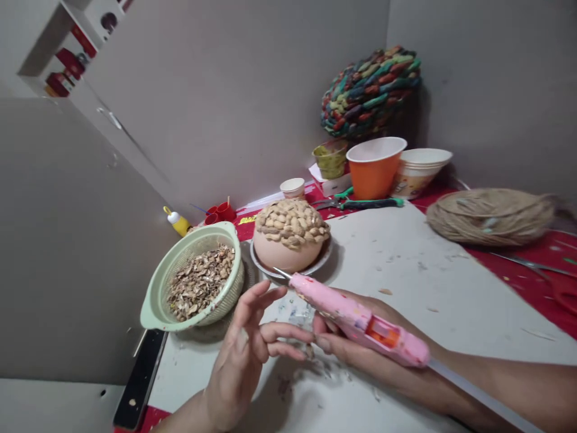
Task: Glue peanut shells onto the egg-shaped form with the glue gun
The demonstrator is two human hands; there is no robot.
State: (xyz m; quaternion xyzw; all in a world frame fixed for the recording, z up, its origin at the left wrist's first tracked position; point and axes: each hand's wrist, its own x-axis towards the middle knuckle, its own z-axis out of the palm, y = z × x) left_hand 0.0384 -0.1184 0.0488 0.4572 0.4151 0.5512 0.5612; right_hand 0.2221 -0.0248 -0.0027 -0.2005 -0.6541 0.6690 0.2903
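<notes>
My right hand [367, 337] is wrapped around a pink hot glue gun [347, 313], its metal nozzle pointing up and left. A long translucent glue stick [478, 391] runs out of the back of the gun. Just left of the nozzle, my left hand [246, 355] is raised with its fingers apart, the lower fingertips close to my right fingers. Beyond the nozzle, a pale rounded form [288, 249] sits in a shallow metal dish [331, 249]. Peanut shells [293, 219] cover its upper part, while the lower side is bare.
A green colander [153, 316] of broken shells stands left, beside a dark phone-like slab [137, 385]. Behind are pliers [367, 203], an orange bucket [376, 171], stacked paper bowls [419, 171] and a multicoloured shell-covered form [372, 93]. Coiled twine [491, 216] and red-handled scissors [561, 291] lie right.
</notes>
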